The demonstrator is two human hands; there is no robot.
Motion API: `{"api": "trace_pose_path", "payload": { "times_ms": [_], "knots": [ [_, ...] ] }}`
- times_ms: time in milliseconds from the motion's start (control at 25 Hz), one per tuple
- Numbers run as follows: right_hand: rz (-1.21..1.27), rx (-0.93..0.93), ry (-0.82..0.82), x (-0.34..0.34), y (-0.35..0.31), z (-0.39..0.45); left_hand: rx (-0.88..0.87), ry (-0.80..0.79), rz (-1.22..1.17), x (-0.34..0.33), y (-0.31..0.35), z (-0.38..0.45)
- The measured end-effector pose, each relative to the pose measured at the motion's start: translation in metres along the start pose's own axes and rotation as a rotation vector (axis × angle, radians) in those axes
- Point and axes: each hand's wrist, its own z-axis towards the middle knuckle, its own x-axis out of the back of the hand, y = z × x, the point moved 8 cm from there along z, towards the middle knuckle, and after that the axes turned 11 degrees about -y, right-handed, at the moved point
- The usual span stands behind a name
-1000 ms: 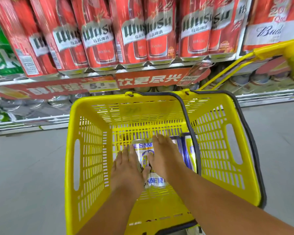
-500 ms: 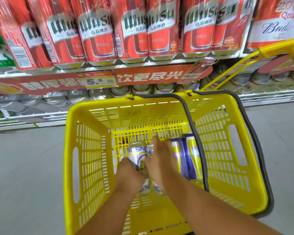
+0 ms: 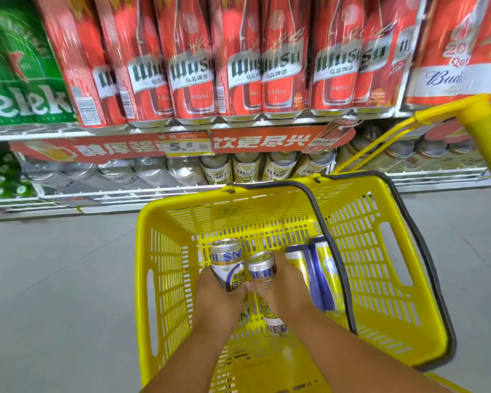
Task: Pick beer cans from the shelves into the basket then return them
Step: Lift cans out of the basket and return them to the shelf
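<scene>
Inside the yellow basket, the left hand grips a white pilsner can; the right hand grips a second can just beside it.

- Two bare forearms come in from the bottom edge, no sleeve showing on either
- The left hand wears no glove, ring or watch
- The right hand is likewise bare, its wrist unadorned
- No more of the person is in view
</scene>
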Motion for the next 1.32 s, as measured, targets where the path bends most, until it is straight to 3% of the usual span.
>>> {"api": "trace_pose_path", "payload": {
  "times_ms": [240,680,800,1080,1320],
  "knots": [
    [0.093,0.145,0.028,0.022,-0.038,-0.037,-0.034,0.019,0.006,0.030,0.030,-0.034],
    [0.089,0.319,0.103,0.116,-0.157,-0.112,-0.159,0.067,-0.054,0.100,0.151,-0.114],
    [0.126,0.347,0.101,0.142,-0.182,-0.143,-0.224,0.051,-0.063,0.119,0.196,-0.147],
    [0.113,0.422,0.079,0.221,-0.266,-0.224,-0.328,0.229,0.025,0.186,0.315,-0.207],
    [0.051,0.475,0.163,0.304,-0.356,-0.285,-0.402,0.363,0.065,0.245,0.435,-0.250]
  ]
}}
